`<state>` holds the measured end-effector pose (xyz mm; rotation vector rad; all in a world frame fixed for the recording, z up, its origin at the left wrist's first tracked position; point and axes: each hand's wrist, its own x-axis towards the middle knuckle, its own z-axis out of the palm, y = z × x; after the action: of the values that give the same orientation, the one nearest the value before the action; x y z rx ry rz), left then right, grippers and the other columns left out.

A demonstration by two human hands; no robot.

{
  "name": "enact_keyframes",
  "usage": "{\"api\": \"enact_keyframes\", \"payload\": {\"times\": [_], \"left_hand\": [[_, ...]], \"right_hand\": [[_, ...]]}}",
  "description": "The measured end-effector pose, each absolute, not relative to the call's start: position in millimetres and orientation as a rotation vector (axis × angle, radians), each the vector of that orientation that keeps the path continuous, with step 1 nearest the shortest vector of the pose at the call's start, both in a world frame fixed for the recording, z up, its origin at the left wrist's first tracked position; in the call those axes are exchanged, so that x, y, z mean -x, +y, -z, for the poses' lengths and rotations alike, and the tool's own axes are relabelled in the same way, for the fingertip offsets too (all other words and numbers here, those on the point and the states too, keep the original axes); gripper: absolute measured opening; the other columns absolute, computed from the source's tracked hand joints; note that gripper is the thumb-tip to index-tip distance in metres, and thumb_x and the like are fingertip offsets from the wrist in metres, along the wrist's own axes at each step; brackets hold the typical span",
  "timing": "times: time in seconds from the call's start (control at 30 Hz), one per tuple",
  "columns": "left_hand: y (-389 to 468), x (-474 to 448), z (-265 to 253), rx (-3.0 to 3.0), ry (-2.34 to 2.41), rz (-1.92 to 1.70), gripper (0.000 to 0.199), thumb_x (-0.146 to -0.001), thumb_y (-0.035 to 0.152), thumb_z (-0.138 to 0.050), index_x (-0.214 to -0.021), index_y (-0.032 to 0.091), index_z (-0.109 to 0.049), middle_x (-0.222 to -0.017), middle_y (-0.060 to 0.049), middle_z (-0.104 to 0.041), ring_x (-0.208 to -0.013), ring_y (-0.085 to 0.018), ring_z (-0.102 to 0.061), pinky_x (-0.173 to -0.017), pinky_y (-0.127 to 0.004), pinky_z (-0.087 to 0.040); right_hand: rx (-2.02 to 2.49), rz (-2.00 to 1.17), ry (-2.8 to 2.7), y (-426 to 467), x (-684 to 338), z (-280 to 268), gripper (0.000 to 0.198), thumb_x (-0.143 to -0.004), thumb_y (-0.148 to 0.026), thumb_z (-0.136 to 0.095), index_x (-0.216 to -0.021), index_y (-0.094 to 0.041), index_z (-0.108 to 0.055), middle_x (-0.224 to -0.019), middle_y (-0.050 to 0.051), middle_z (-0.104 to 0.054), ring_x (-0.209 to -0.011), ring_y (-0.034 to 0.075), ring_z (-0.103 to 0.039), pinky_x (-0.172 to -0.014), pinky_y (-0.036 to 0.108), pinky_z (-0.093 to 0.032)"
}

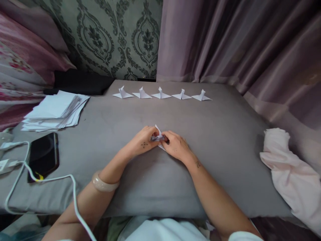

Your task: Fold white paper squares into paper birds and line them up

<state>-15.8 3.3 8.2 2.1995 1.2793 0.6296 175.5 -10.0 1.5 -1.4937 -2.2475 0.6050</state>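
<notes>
Between my hands, near the middle of the table, is a small white folded paper figure [158, 136] with one thin point sticking up and another corner showing below. My left hand [144, 140] pinches its left side with thumb and fingers. From the right, my right hand [176, 144] grips the other side, thumb and index finger closed on the paper. Much of the folded middle is covered by my fingers. Beyond my hands stands a row of several finished-looking paper cranes [160, 94], wings spread flat and necks upright.
A stack of white paper sheets [54, 110] lies at the left, with a folded black cloth [80, 81] behind it. Nearer are a dark phone [44, 154] and a white cable [74, 190] crossing my left forearm. Pale pink cloth [291, 174] lies at the right edge. Curtains [200, 40] hang behind.
</notes>
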Motion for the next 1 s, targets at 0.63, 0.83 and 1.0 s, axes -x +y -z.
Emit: {"api": "enact_keyframes", "payload": {"times": [0.63, 0.83, 1.0], "left_hand": [[30.7, 13.7, 11.6, -2.283, 1.351, -0.605, 0.023, -0.089, 0.029, -0.052, -0.070, 0.017, -0.056, -0.075, -0.003, -0.055, -0.073, -0.017, -0.050, -0.074, -0.031, -0.040], [28.0, 9.6, 13.9, -2.340, 1.363, -0.674, 0.023, -0.088, 0.029, -0.055, -0.068, 0.017, -0.055, -0.074, -0.004, -0.054, -0.076, -0.018, -0.049, -0.076, -0.031, -0.039], [32.3, 12.6, 18.8, -2.215, 1.296, -0.695, 0.025, -0.085, 0.033, -0.056, -0.065, 0.017, -0.054, -0.069, -0.001, -0.051, -0.068, -0.015, -0.046, -0.068, -0.027, -0.036]], "right_hand": [[1.639, -0.644, -2.021, 8.4, -175.6, 10.5, 0.012, -0.089, -0.030, -0.059, -0.092, -0.024, -0.069, -0.097, 0.003, -0.065, -0.083, 0.015, -0.061, -0.073, 0.027, -0.042], [1.532, -0.561, -2.104, 13.2, -182.7, 10.9, 0.014, -0.091, -0.029, -0.058, -0.091, -0.023, -0.070, -0.100, 0.003, -0.064, -0.084, 0.014, -0.061, -0.074, 0.026, -0.041], [1.538, -0.669, -2.122, 20.1, -188.2, 9.7, 0.012, -0.088, -0.028, -0.060, -0.088, -0.022, -0.071, -0.095, 0.002, -0.065, -0.080, 0.014, -0.059, -0.073, 0.026, -0.041]]}}
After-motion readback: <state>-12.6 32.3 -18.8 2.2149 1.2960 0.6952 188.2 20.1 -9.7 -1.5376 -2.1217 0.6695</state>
